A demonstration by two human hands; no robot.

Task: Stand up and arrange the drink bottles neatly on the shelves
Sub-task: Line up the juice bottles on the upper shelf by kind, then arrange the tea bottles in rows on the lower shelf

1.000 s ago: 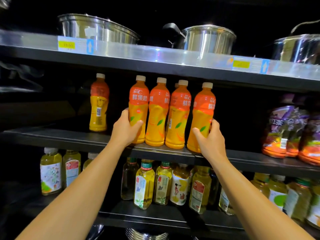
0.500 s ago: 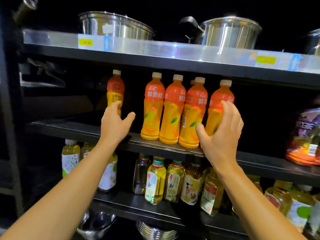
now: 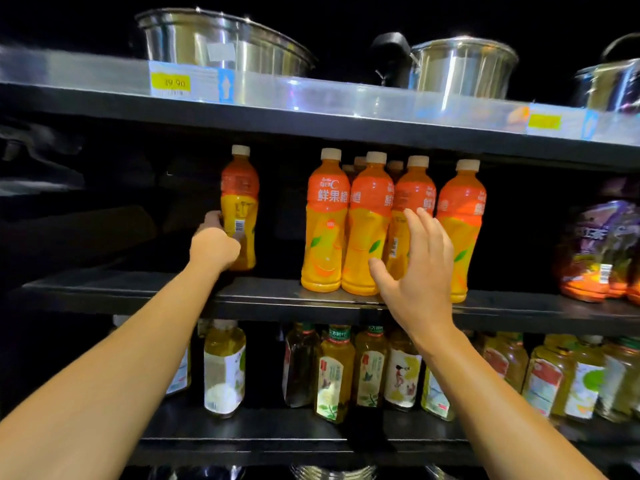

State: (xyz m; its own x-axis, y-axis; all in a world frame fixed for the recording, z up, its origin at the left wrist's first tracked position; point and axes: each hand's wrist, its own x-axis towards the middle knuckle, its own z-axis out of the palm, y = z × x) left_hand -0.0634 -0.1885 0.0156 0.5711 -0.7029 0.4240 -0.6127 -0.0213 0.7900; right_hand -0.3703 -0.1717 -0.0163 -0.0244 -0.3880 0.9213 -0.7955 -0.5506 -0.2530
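Observation:
A lone orange juice bottle [image 3: 239, 199] stands upright far back on the middle shelf [image 3: 270, 299], barcode side facing me. My left hand [image 3: 214, 245] grips its lower part, fingers curled round it. To the right, a tight row of orange juice bottles [image 3: 367, 223] stands at the shelf's front edge, with more behind. My right hand [image 3: 415, 268] hovers spread in front of that row, fingers straight, holding nothing.
Steel pots [image 3: 221, 43] sit on the top shelf above a price strip [image 3: 173, 84]. Green tea bottles [image 3: 336, 372] fill the lower shelf. Purple and orange bottles [image 3: 595, 251] stand at the right of the middle shelf. A gap lies between the lone bottle and the row.
My left hand left the row's leftmost bottle, went left and back, and took hold of the lone bottle. My right hand let go of the rightmost bottle and spread in front of the row.

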